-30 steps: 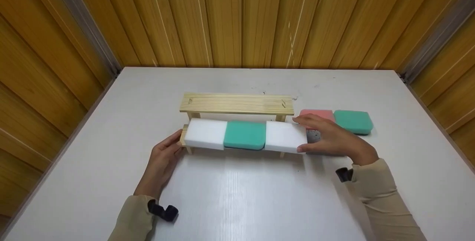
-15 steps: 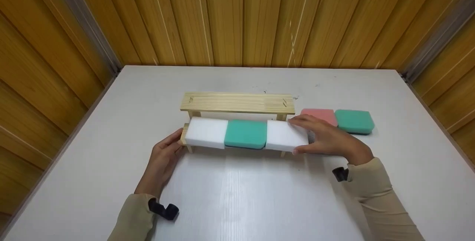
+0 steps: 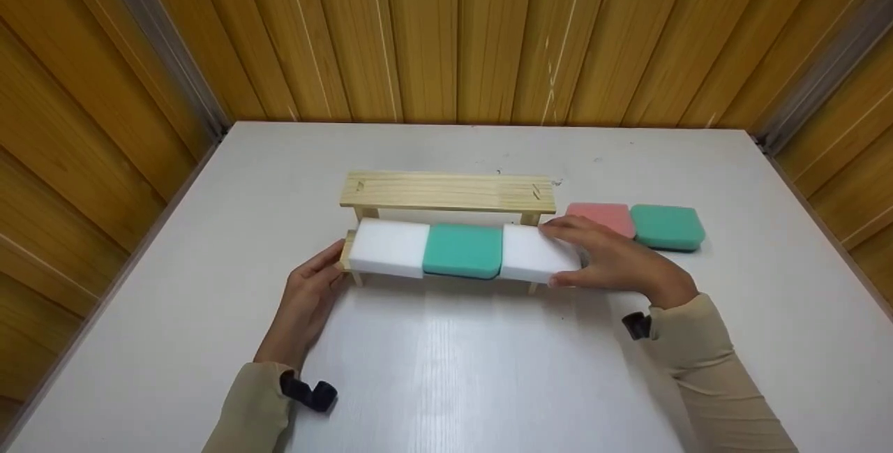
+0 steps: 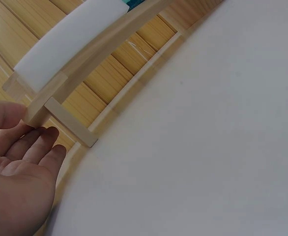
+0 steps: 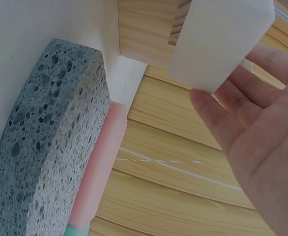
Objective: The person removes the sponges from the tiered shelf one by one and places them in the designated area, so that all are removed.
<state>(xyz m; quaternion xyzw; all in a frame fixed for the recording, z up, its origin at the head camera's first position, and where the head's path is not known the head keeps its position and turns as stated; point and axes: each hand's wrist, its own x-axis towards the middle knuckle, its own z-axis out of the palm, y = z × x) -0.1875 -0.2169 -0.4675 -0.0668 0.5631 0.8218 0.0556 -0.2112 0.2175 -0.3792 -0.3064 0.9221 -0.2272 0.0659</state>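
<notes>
My left hand pinches the left end of the front plank of a pale wooden stand, with its thumb and fingertips on the end in the left wrist view. On that plank lie a white sponge, a green sponge with a dark underside, and a second white sponge, edge to edge. My right hand grips this second white sponge at its right end, thumb in front and fingers behind. The right wrist view shows the sponge sticking out past the plank's end.
A higher, bare plank stands behind the front one. To the right on the white table lie a pink sponge, another green sponge and a grey porous sponge, mostly hidden by my right hand in the head view.
My right hand has shifted slightly left along the right white sponge. The left hand keeps its place at the plank's end, and the sponge row looks unchanged.
</notes>
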